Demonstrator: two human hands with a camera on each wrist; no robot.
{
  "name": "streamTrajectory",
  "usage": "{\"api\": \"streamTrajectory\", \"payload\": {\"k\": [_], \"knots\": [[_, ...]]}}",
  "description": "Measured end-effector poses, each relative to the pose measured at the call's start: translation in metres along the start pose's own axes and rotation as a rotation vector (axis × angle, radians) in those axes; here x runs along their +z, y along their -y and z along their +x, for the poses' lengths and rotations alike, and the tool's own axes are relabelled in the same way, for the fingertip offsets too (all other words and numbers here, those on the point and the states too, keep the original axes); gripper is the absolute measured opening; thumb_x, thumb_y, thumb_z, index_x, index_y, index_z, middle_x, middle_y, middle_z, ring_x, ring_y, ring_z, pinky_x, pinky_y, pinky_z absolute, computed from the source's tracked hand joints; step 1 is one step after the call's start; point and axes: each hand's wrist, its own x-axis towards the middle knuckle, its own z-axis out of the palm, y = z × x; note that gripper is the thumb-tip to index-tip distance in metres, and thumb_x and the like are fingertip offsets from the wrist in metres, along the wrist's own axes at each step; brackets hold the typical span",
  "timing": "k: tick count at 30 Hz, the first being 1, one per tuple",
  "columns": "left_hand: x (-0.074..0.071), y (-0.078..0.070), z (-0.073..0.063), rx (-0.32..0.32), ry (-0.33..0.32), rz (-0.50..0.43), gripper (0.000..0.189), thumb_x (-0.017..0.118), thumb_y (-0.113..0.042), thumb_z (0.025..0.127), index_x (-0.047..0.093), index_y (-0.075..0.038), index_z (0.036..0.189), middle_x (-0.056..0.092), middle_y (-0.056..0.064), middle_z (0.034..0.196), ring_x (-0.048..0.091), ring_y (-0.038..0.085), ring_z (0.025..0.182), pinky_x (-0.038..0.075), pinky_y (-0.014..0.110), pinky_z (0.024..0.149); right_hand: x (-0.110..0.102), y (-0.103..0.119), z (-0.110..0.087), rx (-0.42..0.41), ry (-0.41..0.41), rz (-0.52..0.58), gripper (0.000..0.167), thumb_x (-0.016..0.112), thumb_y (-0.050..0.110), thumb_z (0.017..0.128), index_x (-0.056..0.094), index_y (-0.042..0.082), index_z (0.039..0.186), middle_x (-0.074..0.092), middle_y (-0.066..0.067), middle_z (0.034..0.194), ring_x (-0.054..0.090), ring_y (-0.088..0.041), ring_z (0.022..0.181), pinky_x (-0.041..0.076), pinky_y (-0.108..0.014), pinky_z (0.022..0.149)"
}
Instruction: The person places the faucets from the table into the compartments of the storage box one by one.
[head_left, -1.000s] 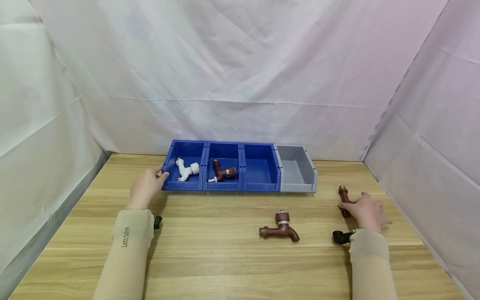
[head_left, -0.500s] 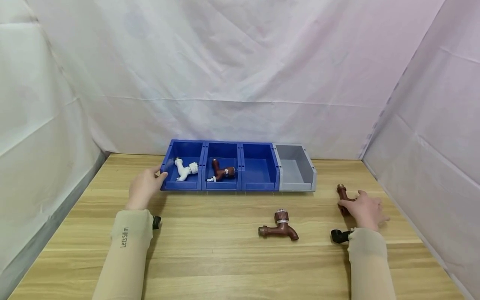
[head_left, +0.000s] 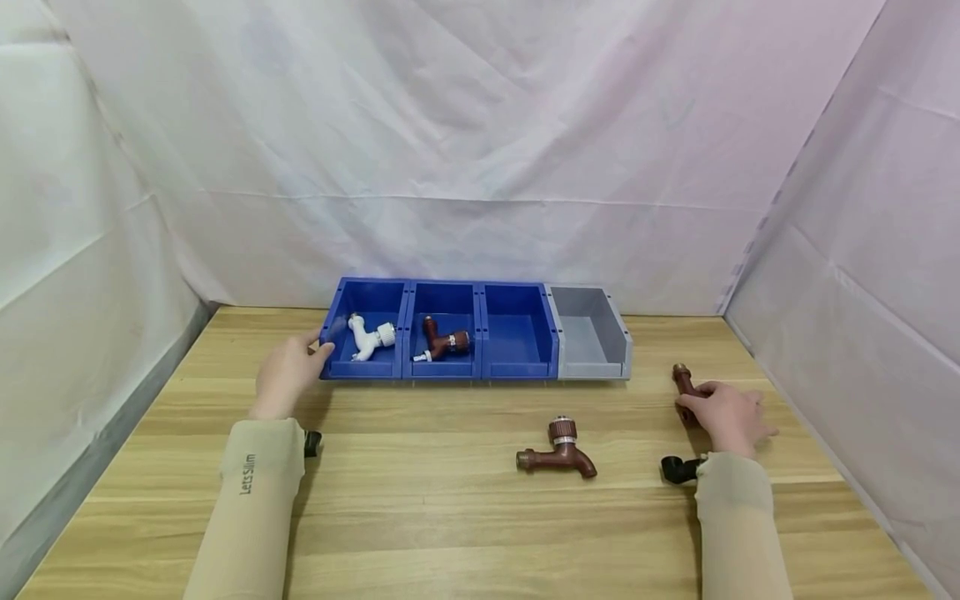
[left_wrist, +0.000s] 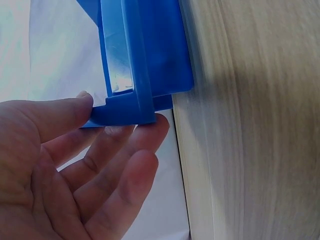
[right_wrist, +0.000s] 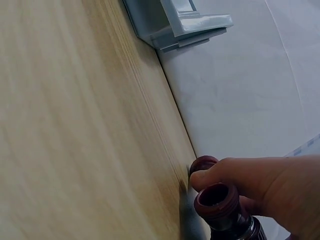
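Observation:
At the left end of the row, my left hand (head_left: 288, 375) holds the side edge of the first blue bin (head_left: 375, 293). In the left wrist view, the thumb lies on one side of the blue bin's (left_wrist: 142, 75) edge and fingertips on the other. My right hand (head_left: 731, 412) grips a dark brown faucet (head_left: 681, 377) at the table's right side, between thumb and fingers. The right wrist view shows this faucet's (right_wrist: 220, 212) open end facing the camera, while the hand hides part of its body. A second brown faucet (head_left: 558, 460) lies on the table between the arms.
A white faucet (head_left: 365, 340) lies in the first bin, and another brown faucet (head_left: 442, 343) in the second blue bin. To their right stand a third blue bin (head_left: 517, 329) and a grey bin (head_left: 592, 342). White cloth (head_left: 480, 150) hangs behind and at both sides.
The brown faucet in my right hand has shifted slightly, away from me and to the left. My left hand stays on the bin's edge.

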Motion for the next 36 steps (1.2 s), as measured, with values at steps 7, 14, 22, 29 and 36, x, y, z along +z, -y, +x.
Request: {"api": "streamTrajectory", "payload": {"k": [7,14,22,29,36], "knots": [[0.0009,0.0,0.0018,-0.001,0.001,0.007,0.052,0.049,-0.03,0.102,0.043,-0.001,0.144,0.063,0.025,0.111,0.06,0.035,0.089,0.044,0.04,0.062,0.0012,-0.0001,-0.0008,-0.007,-0.006,0.003,0.064,0.065,0.053,0.085,0.059,0.007,0.128,0.042,-0.037,0.114,0.023,-0.058,0.12,0.008,-0.083,0.087],[0.0007,0.0003,0.0025,0.003,-0.006,0.007,0.052,0.049,-0.03,0.101,0.043,-0.001,0.144,0.063,0.025,0.109,0.06,0.035,0.089,0.044,0.041,0.062,0.0014,0.0005,0.0002,-0.003,-0.019,0.016,0.064,0.066,0.055,0.084,0.06,0.007,0.126,0.042,-0.036,0.112,0.025,-0.056,0.118,0.01,-0.081,0.087],[0.0002,0.001,0.0025,0.003,-0.007,0.008,0.052,0.05,-0.03,0.101,0.044,-0.002,0.144,0.063,0.025,0.108,0.06,0.035,0.089,0.044,0.041,0.063,-0.0013,0.0011,0.0006,-0.016,-0.031,0.023,0.069,0.067,0.057,0.082,0.059,0.007,0.128,0.042,-0.035,0.111,0.027,-0.054,0.114,0.011,-0.08,0.086],[0.0002,0.0003,0.0022,0.007,-0.006,0.012,0.052,0.05,-0.03,0.101,0.043,-0.001,0.144,0.063,0.025,0.111,0.06,0.036,0.091,0.043,0.041,0.064,-0.0026,0.0014,-0.0005,-0.03,-0.038,0.051,0.067,0.067,0.058,0.082,0.061,0.007,0.125,0.043,-0.033,0.11,0.027,-0.052,0.113,0.015,-0.077,0.083],[0.0003,0.0001,0.0014,0.001,-0.002,0.006,0.052,0.05,-0.03,0.101,0.043,-0.001,0.144,0.063,0.026,0.112,0.059,0.037,0.092,0.044,0.043,0.064,-0.0061,0.0033,-0.0011,-0.043,-0.04,0.074,0.059,0.067,0.053,0.083,0.063,0.008,0.122,0.043,-0.031,0.108,0.028,-0.05,0.112,0.018,-0.073,0.08]]}}
